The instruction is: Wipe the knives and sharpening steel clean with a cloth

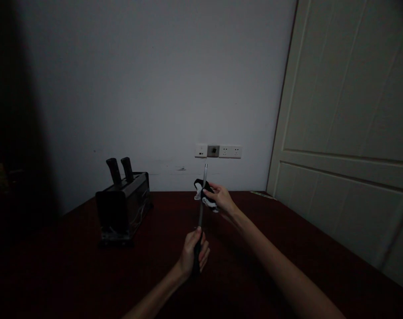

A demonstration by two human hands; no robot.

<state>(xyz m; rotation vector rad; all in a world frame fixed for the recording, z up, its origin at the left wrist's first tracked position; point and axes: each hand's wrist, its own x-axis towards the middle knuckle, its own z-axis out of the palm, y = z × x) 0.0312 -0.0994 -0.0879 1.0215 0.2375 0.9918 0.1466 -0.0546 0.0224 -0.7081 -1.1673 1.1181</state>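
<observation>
My left hand (193, 251) is wrapped around the black handle of a honing steel (201, 215), a long grey rod with a bright tip. The rod stands nearly upright, leaning slightly right. My right hand (221, 198) pinches a black and white cloth (209, 202) against the rod, part-way up its length. Some of the cloth sticks out to the left of the rod. The fingertips behind the cloth are hidden.
A dark knife block (124, 206) with two black-handled tools in its top stands to the left on the dark red table (174, 217). Wall sockets (230, 152) sit on the wall behind. A pale panelled door (347, 133) borders the right side.
</observation>
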